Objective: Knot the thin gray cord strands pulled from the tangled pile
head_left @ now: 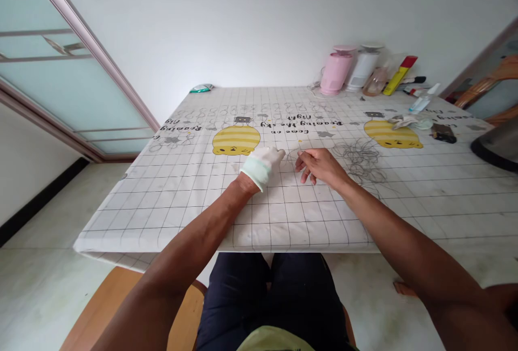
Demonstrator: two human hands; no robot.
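One table (133, 216) stretches under both hands, its gridded cloth (283, 216) running out to the near edge. The gloved left hand (269, 161) curls its fingers closed, contents hidden; the right hand (318, 166) bends slightly parted fingers, any pinch unclear. Tangled strands (359, 161) lie just beside the right hand.

Beyond the one tangle (359, 161) were two cylinders (336, 73), two bottles (376, 82), one can (399, 78); right of it, one kettle (499, 146).
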